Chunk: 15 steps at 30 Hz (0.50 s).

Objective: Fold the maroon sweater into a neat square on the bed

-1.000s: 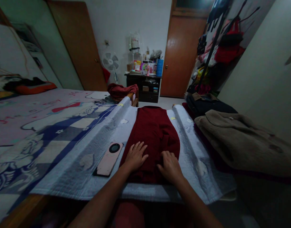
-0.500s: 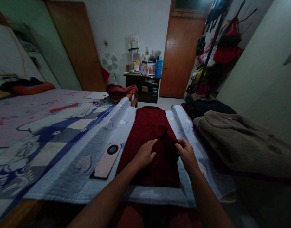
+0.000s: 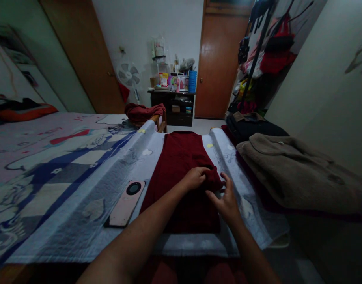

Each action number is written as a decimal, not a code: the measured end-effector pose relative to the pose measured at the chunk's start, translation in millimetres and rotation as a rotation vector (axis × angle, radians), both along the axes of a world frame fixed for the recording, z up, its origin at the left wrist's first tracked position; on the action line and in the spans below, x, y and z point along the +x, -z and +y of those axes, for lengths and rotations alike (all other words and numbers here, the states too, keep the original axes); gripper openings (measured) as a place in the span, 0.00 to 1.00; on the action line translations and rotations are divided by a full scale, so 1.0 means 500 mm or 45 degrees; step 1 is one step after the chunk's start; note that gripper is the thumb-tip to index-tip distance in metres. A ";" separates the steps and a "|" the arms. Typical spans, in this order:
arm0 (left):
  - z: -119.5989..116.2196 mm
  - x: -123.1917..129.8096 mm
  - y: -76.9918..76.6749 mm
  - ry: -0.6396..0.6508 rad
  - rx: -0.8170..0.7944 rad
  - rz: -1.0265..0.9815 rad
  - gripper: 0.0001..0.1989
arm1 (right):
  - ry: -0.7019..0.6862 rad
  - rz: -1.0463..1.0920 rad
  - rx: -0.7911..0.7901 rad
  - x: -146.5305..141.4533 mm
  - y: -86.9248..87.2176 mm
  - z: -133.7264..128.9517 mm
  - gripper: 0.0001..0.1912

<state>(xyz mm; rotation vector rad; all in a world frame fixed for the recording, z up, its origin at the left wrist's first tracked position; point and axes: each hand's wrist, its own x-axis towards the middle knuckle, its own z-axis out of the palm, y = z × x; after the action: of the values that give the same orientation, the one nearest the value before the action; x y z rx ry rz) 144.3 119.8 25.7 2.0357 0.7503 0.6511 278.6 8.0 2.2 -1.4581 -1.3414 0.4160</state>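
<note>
Our left hand [image 3: 194,179] now grips a raised fold [image 3: 214,180] of the dark-red cloth garment [image 3: 178,161]; our right hand [image 3: 227,202] has loosened, fingers spread, leaving the left holding it.

A dark red garment [image 3: 179,154] lies spread on a pale blue cloth [image 3: 71,236]. The person's left hand [image 3: 195,177] grasps a bunched fold near its right edge; the right hand [image 3: 226,199] curves around that fold, fingers spread, contact unclear. A pink phone [image 3: 123,207] rests to the left, camera side up. A brown coat [image 3: 290,173] lies folded at right. Beyond stand a fan [image 3: 129,75] and a black cabinet [image 3: 170,108].
</note>
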 end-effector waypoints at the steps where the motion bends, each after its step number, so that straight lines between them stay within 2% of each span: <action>1: -0.003 0.009 0.003 0.050 -0.010 -0.016 0.20 | 0.024 -0.049 0.024 0.005 0.002 0.006 0.42; 3: -0.010 0.020 0.011 0.138 -0.037 -0.038 0.22 | 0.004 -0.092 0.000 0.019 0.003 0.023 0.38; 5: -0.015 0.019 0.020 0.147 -0.056 -0.039 0.22 | -0.024 -0.038 -0.073 0.038 0.004 0.039 0.25; 8: -0.015 -0.008 0.037 -0.028 0.013 0.088 0.20 | 0.039 0.263 -0.116 0.071 0.000 0.057 0.14; 12: -0.010 -0.055 0.062 -0.218 0.250 0.332 0.17 | 0.215 0.924 0.074 0.104 -0.022 0.076 0.15; 15: -0.011 -0.071 0.078 -0.339 0.342 0.412 0.18 | 0.260 1.147 0.290 0.113 -0.047 0.088 0.17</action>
<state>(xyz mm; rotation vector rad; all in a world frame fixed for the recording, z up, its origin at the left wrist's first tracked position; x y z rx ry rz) 108.9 114.3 -13.3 2.3423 1.1924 0.6025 335.3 52.2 25.5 -0.9966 -0.4908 0.6569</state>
